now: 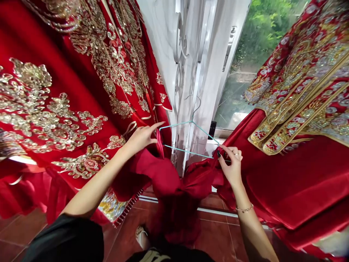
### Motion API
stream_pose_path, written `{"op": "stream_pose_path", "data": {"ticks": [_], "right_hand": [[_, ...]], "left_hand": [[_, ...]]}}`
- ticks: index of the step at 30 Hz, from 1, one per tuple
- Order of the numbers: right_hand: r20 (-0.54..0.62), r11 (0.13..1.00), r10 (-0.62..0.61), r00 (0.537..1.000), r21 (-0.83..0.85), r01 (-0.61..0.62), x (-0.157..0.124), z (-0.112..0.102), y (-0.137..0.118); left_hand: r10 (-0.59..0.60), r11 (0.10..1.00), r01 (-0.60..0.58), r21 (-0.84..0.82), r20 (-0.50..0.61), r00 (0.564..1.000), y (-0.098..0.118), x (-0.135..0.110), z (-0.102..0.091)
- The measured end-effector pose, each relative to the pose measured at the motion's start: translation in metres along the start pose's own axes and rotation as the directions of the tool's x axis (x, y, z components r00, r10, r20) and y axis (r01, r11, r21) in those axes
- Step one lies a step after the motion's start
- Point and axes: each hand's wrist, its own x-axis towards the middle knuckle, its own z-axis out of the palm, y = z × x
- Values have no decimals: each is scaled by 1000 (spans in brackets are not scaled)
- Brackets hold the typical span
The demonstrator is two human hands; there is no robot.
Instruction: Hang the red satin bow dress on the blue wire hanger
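Observation:
Between my hands is a light-blue wire hanger (180, 149), its metal hook pointing up and away from me. A dark red satin garment (163, 174) hangs from its two ends and droops in the middle. My left hand (143, 137) pinches the garment's edge at the hanger's left end, index finger stretched along the wire. At the right end, my right hand (231, 160) pinches the garment's gathered cloth against the hanger's corner between thumb and fingers. The lower part of the garment hangs down in shadow in front of my body.
Red gowns with gold beading (89, 163) hang close on the left. On the right hangs a red and gold embroidered outfit (300, 109). Ahead stand a white scrolled metal frame (178, 72) and a glass door (240, 72). Reddish floor tiles (215, 233) lie below.

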Motion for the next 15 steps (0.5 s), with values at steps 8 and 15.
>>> {"op": "stream_pose_path", "data": {"ticks": [8, 15], "right_hand": [[-131, 958, -271, 954, 55, 280, -24, -43, 36], [605, 974, -182, 775, 4, 226, 20, -67, 47]], "left_hand": [[331, 927, -293, 235, -142, 933, -5, -82, -7], [420, 879, -473, 59, 370, 828, -36, -76, -9]]}}
